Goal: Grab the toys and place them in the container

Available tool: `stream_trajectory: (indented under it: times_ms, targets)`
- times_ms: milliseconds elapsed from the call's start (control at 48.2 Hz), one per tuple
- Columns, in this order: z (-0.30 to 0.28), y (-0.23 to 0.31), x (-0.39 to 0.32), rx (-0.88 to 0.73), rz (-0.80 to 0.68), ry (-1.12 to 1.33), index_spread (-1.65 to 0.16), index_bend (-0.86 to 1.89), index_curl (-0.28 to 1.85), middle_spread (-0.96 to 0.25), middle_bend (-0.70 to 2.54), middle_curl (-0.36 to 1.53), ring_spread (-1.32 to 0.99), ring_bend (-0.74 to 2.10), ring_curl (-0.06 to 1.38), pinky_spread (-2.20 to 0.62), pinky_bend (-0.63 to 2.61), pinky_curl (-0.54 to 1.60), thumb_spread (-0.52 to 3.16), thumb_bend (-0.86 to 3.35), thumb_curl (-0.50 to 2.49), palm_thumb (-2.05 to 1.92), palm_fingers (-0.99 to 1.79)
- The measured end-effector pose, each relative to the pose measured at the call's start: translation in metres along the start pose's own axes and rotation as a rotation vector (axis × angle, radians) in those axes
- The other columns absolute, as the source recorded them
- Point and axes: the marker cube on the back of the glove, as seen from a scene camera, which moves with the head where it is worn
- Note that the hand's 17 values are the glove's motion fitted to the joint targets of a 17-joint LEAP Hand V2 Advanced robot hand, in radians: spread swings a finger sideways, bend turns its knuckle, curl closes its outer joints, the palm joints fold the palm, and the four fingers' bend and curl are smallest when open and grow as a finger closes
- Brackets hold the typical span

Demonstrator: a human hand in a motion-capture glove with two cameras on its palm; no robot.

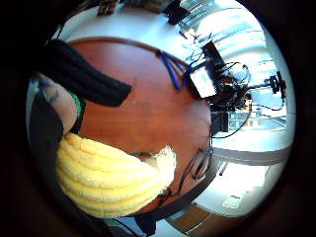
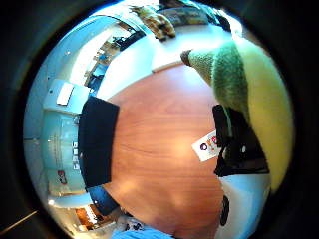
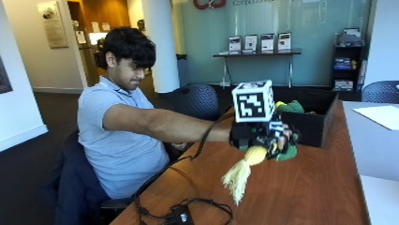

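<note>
Bright daylight is seen glaring off the counter [image 3: 299, 187] at 5 o'clock; palm views are strongly bent at the edges, with windows blown out white.

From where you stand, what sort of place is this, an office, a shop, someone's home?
Most likely an office lobby or meeting area. A long wooden table stands before a glass wall with a side table of framed displays and mesh office chairs. A person's gloved right hand holds a plush corn toy there.

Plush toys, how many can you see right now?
2: a yellow corn-shaped plush toy held in the gloved right hand above the wooden table, and one yellow-green plush toy inside the black fabric container. Others may be hidden inside.
</note>
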Motion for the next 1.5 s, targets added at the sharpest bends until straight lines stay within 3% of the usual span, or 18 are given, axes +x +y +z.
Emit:
stream_trajectory:
  times_ms: [291,395,602,727,810,893,1059,1163,1246,1267,1287,1329,1391,1495]
  targets:
    - [-0.136,-0.007,-0.124,0.163,-0.211,-0.058,-0.28,0.18,0.24,-0.24,0.93,0.74,-0.37,1.46,0.68,-0.36,1.23,0.56,1.67,0.31,0.19,0.03,0.55]
    - [-0.162,-0.015,-0.153,0.225,-0.214,0.15,-0.28,0.19,0.26,-0.25,0.95,0.78,-0.37,1.47,0.69,-0.36,1.25,0.56,1.67,0.36,0.19,0.02,0.54]
    - [-0.214,0.003,-0.286,0.274,-0.407,0.03,-0.28,0.19,0.3,-0.26,0.95,0.84,-0.37,1.51,0.71,-0.36,1.28,0.57,1.67,0.47,0.21,0.0,0.53]
    - [-0.215,0.016,-0.355,0.273,-0.472,0.034,-0.27,0.19,0.32,-0.27,0.94,0.87,-0.37,1.53,0.72,-0.36,1.31,0.58,1.67,0.54,0.22,-0.01,0.54]
    - [-0.208,0.021,-0.4,0.259,-0.401,0.004,-0.27,0.18,0.33,-0.27,0.94,0.9,-0.37,1.53,0.72,-0.36,1.32,0.58,1.67,0.58,0.22,-0.01,0.54]
    - [-0.195,0.031,-0.433,0.25,-0.57,0.038,-0.26,0.18,0.34,-0.28,0.92,0.92,-0.37,1.55,0.73,-0.36,1.34,0.58,1.67,0.63,0.23,-0.01,0.55]
    - [-0.165,0.039,-0.475,0.199,-0.651,0.066,-0.25,0.17,0.35,-0.3,0.96,0.97,-0.37,1.59,0.73,-0.36,1.37,0.58,1.66,0.71,0.24,-0.01,0.62]
    - [-0.139,0.039,-0.473,0.009,-0.659,0.046,-0.24,0.17,0.36,-0.3,0.97,0.99,-0.36,1.59,0.74,-0.36,1.37,0.58,1.65,0.76,0.25,-0.02,0.61]
    - [-0.114,0.041,-0.476,-0.266,-0.617,0.084,-0.28,0.19,0.38,-0.28,0.85,0.95,-0.31,1.45,0.7,-0.32,1.27,0.56,1.62,0.71,0.22,-0.09,0.33]
    - [-0.11,0.041,-0.474,-0.308,-0.612,0.102,-0.3,0.22,0.39,-0.25,0.7,0.9,-0.29,1.25,0.66,-0.25,1.24,0.56,1.57,0.65,0.19,-0.16,-0.1]
    - [-0.106,0.041,-0.471,-0.331,-0.61,0.117,-0.29,0.22,0.42,-0.24,0.82,0.92,-0.26,1.01,0.64,-0.2,1.22,0.59,1.51,0.57,0.16,-0.21,-0.34]
    - [-0.101,0.04,-0.466,-0.322,-0.619,0.135,-0.3,0.3,0.43,-0.18,0.45,0.8,-0.21,0.78,0.59,-0.14,1.26,0.57,1.46,0.47,0.13,-0.23,-0.61]
    - [-0.098,0.037,-0.459,-0.266,-0.634,0.131,-0.3,0.24,0.39,-0.13,0.28,0.72,-0.16,0.51,0.47,-0.07,1.21,0.5,1.38,0.32,0.1,-0.23,-0.55]
    - [-0.098,0.035,-0.439,-0.249,-0.633,0.108,-0.3,0.14,0.36,-0.08,0.13,0.62,-0.11,0.3,0.35,0.01,1.1,0.45,1.29,0.13,0.08,-0.19,-0.39]
